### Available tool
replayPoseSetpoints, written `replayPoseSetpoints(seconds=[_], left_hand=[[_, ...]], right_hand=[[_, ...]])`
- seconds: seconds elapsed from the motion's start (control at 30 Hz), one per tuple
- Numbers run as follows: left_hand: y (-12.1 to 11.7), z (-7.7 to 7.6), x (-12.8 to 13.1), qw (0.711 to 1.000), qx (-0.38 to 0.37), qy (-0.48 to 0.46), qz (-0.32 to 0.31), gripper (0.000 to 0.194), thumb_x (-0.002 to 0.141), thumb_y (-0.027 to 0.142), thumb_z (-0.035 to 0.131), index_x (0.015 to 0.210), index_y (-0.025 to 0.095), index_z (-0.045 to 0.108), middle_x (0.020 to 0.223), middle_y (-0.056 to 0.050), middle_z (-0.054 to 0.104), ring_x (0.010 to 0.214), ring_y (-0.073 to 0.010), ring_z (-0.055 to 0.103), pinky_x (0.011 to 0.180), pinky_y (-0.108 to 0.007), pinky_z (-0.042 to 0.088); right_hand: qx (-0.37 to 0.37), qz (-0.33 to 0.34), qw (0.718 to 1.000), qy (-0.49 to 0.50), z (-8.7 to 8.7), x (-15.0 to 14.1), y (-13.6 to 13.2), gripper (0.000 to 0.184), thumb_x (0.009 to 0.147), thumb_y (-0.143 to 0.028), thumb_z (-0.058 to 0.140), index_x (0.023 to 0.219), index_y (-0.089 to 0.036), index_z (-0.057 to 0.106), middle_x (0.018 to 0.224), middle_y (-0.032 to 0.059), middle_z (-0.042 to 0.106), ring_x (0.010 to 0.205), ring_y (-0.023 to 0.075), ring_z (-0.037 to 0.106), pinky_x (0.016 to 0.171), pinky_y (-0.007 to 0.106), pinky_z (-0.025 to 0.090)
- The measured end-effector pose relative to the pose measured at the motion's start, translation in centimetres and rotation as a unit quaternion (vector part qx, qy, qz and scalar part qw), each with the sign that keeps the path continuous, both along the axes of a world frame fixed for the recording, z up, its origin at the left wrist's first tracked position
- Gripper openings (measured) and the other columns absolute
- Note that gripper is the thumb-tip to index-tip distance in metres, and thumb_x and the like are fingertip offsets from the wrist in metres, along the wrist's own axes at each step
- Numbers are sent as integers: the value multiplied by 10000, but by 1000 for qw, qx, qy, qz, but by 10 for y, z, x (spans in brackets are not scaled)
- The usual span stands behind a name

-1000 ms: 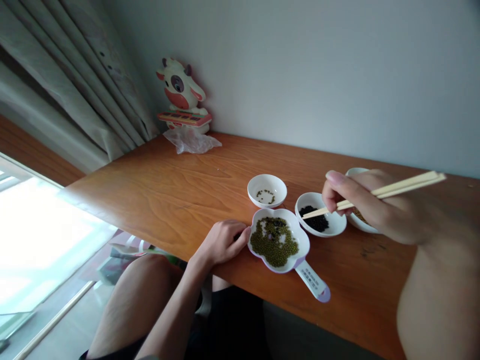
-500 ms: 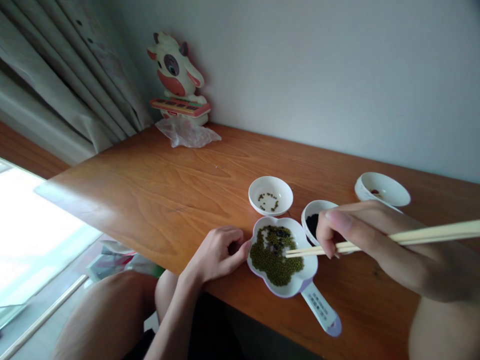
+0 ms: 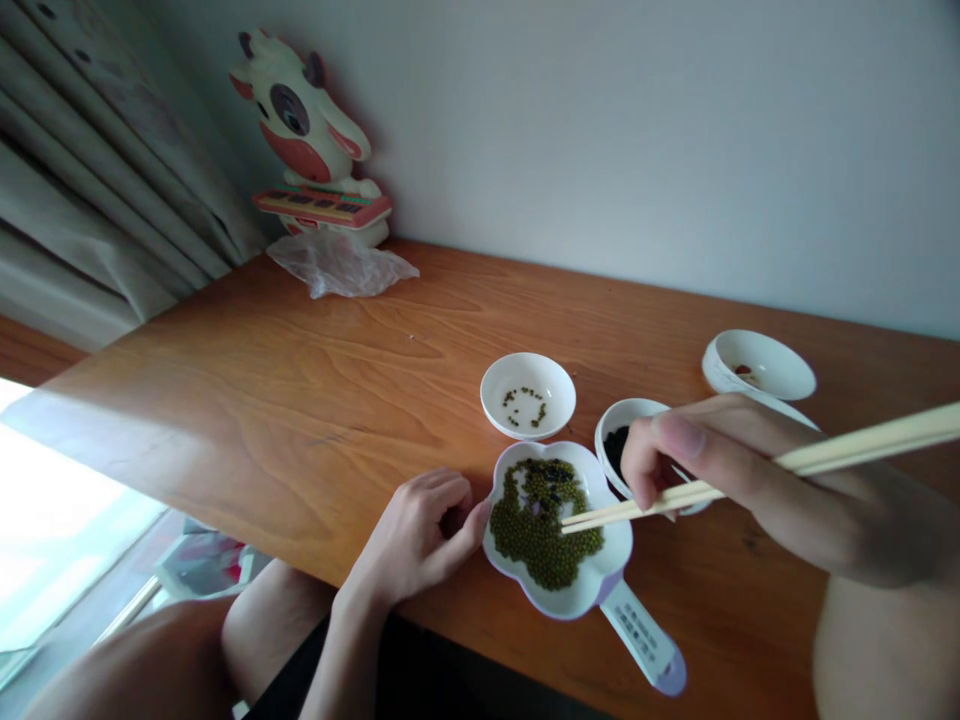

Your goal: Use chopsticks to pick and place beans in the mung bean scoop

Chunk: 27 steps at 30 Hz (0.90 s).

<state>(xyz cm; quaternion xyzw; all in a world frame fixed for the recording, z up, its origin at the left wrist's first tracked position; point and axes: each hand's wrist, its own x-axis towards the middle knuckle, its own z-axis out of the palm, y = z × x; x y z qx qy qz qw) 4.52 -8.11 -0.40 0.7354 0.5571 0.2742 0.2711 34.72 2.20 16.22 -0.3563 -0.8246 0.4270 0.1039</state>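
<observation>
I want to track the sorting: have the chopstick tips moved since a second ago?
Yes. The chopsticks in the right hand have gone from the black-bean bowl to the flower-shaped dish of green beans.

A home is shown, most likely a living room or bedroom corner set beside a window. A long wooden table (image 3: 300, 390) is placed against a plain pale wall (image 3: 637, 130), and heavy grey curtains (image 3: 97, 190) are hung at the left, with bright daylight let in below them. A cartoon cow toy with a small keyboard (image 3: 307, 140) is stood at the far end of the table, and a crumpled clear plastic bag (image 3: 337, 265) is laid in front of it. Small white household dishes (image 3: 757, 365) are set out on the wood. Bare knees are seen under the table edge, so casual indoor clothing is suggested.
</observation>
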Motion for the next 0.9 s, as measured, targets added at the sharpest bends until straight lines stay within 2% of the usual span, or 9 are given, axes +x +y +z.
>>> replayPoseSetpoints(seconds=[0.27, 0.43, 0.57, 0.67, 0.77, 0.9], left_hand=[[5, 0, -5, 999, -20, 13, -33, 425, 1114, 392, 509, 736, 210, 442, 722, 5, 537, 664, -152, 499, 648, -299, 371], [9, 1, -11, 996, -13, 45, -71, 405, 1113, 359, 496, 741, 213, 429, 733, -6, 554, 680, -160, 511, 660, -307, 381], [6, -1, -10, 997, -3, 45, -56, 410, 1120, 371, 489, 744, 214, 439, 720, -4, 541, 669, -161, 507, 654, -310, 373], [3, -1, -8, 999, 0, 37, -38, 421, 1124, 388, 484, 744, 216, 430, 718, -2, 528, 671, -162, 503, 658, -310, 376], [2, 0, -6, 999, 2, 38, -29, 423, 1125, 390, 480, 744, 217, 421, 720, -3, 528, 667, -163, 492, 653, -311, 372], [3, 2, -5, 999, -5, 36, -30, 430, 1131, 406, 473, 748, 218, 425, 724, -1, 532, 667, -161, 489, 657, -310, 376]], right_hand=[[-34, 34, 999, -24, 1, -7, 8, 603, 1118, -626, 368, 816, -224, 701, 760, 22, 730, 697, 173, 652, 673, 320, 448], [-1, 37, 999, -9, -2, -14, 1, 567, 1114, -603, 432, 822, -213, 723, 735, 17, 707, 661, 165, 625, 658, 329, 425], [48, 30, 996, -69, -12, -19, 2, 568, 1101, -623, 462, 781, -210, 684, 684, 4, 667, 656, 165, 589, 651, 339, 350], [71, 36, 994, -73, -20, -21, 5, 626, 1104, -657, 416, 764, -201, 679, 690, 8, 679, 620, 152, 560, 635, 344, 308], [70, 61, 993, -72, -22, -25, 6, 661, 1113, -655, 384, 694, -201, 619, 598, -16, 600, 539, 127, 477, 603, 349, 255], [111, 63, 990, -57, -18, -30, 2, 686, 1133, -613, 352, 596, -192, 421, 505, -42, 434, 473, 103, 338, 600, 361, 206]])
